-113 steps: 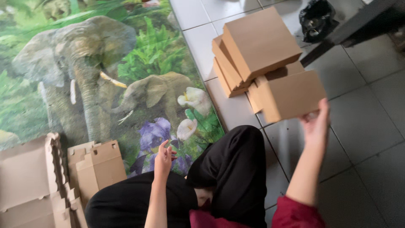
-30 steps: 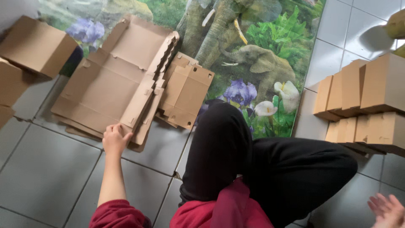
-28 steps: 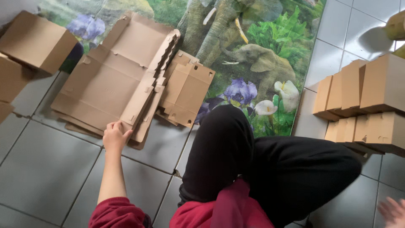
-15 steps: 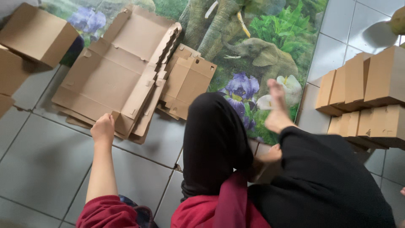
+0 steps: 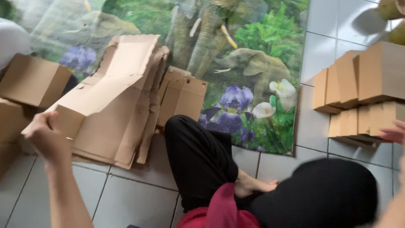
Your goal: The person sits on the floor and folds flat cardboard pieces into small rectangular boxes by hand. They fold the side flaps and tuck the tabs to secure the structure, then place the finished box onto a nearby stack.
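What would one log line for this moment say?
left hand: lifting flat carton off pile | right hand: near folded boxes | seated on tile floor

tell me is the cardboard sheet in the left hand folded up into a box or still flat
Still flat. The brown cardboard sheet that the left hand lifts by one corner is unfolded, its flaps spread, above the pile of flat brown cardboard blanks.

Black trousers point(image 5: 198, 160), loose; red top point(image 5: 219, 213) hem at 6 o'clock; forearms bare, no sleeves showing; foot point(image 5: 253, 185) bare; no rings or watch visible.
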